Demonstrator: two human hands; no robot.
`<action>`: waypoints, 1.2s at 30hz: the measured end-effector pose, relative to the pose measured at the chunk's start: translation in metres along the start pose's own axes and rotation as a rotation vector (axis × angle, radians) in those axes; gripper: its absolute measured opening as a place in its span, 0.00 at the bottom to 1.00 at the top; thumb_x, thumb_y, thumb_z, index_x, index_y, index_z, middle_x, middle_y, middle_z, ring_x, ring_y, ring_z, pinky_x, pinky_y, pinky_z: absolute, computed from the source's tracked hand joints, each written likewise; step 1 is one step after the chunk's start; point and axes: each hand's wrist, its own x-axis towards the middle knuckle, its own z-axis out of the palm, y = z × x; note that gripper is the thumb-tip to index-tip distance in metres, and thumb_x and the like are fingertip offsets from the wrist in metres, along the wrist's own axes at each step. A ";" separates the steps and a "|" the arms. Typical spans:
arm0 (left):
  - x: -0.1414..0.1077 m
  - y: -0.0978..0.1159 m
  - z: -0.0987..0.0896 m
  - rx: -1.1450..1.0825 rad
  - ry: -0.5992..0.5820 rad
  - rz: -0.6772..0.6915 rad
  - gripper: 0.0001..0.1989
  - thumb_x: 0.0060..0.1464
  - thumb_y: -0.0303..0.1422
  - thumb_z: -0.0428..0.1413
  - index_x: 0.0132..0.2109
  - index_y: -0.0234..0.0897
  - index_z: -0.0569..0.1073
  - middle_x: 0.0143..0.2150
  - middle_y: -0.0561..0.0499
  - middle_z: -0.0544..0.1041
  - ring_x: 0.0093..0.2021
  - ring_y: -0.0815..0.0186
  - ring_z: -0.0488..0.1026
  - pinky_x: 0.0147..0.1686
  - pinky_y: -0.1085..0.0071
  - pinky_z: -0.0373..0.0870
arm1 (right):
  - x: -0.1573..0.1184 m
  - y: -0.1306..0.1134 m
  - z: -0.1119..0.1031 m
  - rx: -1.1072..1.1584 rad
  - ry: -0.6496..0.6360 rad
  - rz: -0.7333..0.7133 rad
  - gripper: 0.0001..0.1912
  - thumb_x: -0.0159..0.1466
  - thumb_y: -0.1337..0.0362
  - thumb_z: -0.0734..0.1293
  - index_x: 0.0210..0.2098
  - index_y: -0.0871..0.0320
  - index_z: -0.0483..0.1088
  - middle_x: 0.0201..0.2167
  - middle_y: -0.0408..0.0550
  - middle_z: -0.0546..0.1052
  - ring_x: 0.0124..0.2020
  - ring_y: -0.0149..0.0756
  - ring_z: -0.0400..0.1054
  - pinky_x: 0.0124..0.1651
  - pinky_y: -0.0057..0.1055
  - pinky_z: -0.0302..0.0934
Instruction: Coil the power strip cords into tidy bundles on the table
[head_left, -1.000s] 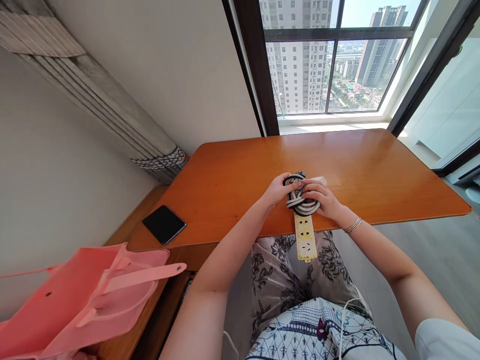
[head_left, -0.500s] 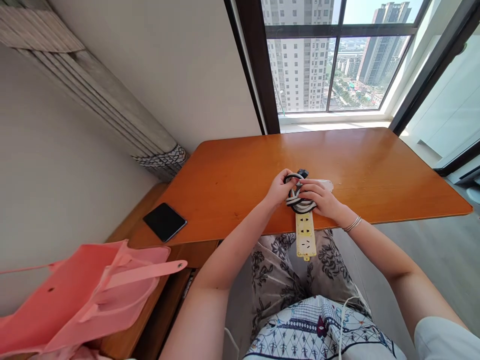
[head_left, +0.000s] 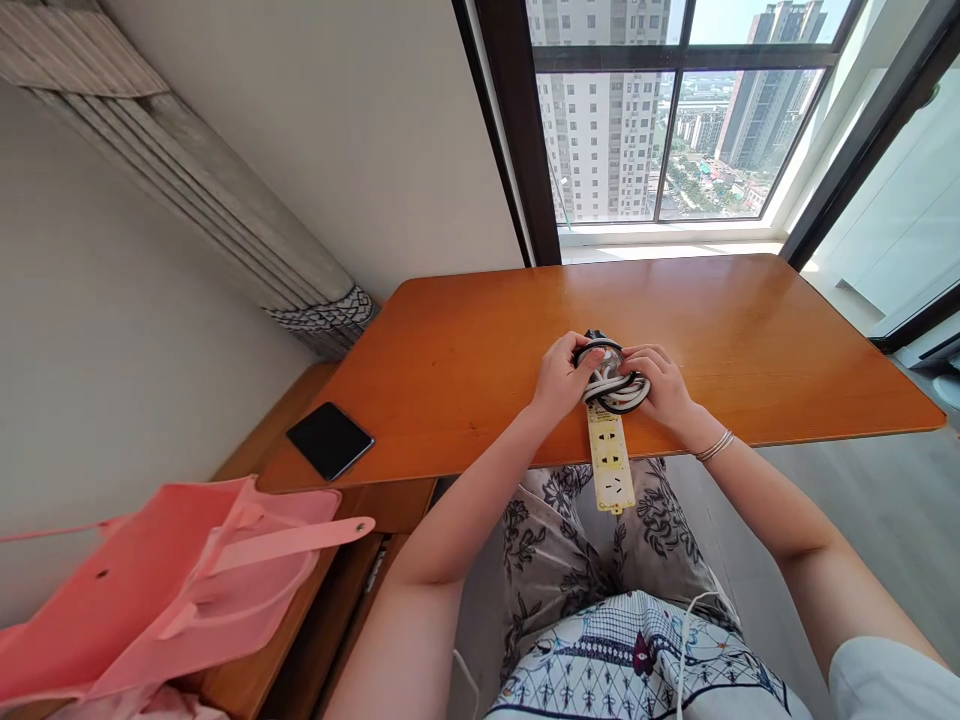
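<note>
A bundle of black and white cable (head_left: 616,388) is coiled between my two hands, just above the front edge of the wooden table (head_left: 465,350). My left hand (head_left: 564,372) is closed round the left side of the coil, thumb on top. Fingers of my right hand (head_left: 660,385) grip the coil's right side. A pale yellow power strip (head_left: 610,455) hangs below the bundle, its sockets facing up, and reaches over the table edge above my lap. The dark plug (head_left: 595,335) pokes out at the far side of the coil.
A dark-screened tablet or phone (head_left: 330,441) lies on the table's left corner. Left of me, an open pink bag (head_left: 172,590) rests on a lower wooden surface. A window (head_left: 679,150) stands behind the table, and a curtain (head_left: 225,210) hangs at the left.
My right hand has shifted right and up, to the coil's right side. The clear piece beneath it no longer sticks out to the right. The strip tilts slightly more.
</note>
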 end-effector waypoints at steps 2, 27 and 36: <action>-0.001 0.000 -0.002 -0.091 -0.093 -0.006 0.25 0.45 0.52 0.70 0.41 0.38 0.76 0.42 0.47 0.78 0.46 0.58 0.73 0.48 0.65 0.66 | 0.005 -0.004 0.000 -0.012 0.030 0.101 0.15 0.59 0.71 0.66 0.45 0.52 0.69 0.41 0.51 0.79 0.47 0.47 0.72 0.51 0.46 0.69; 0.020 0.001 0.014 -0.180 -0.058 -0.075 0.19 0.47 0.46 0.70 0.37 0.37 0.77 0.38 0.49 0.80 0.42 0.61 0.74 0.47 0.67 0.70 | 0.042 -0.007 0.008 0.820 0.213 0.812 0.23 0.44 0.59 0.80 0.37 0.57 0.74 0.34 0.41 0.80 0.34 0.33 0.73 0.42 0.32 0.71; -0.008 0.006 0.024 0.001 -0.033 0.128 0.36 0.42 0.38 0.74 0.58 0.44 0.71 0.59 0.44 0.74 0.63 0.51 0.69 0.63 0.60 0.64 | 0.045 0.003 0.011 0.889 0.329 0.937 0.15 0.49 0.59 0.77 0.31 0.56 0.71 0.24 0.39 0.74 0.28 0.33 0.69 0.33 0.31 0.67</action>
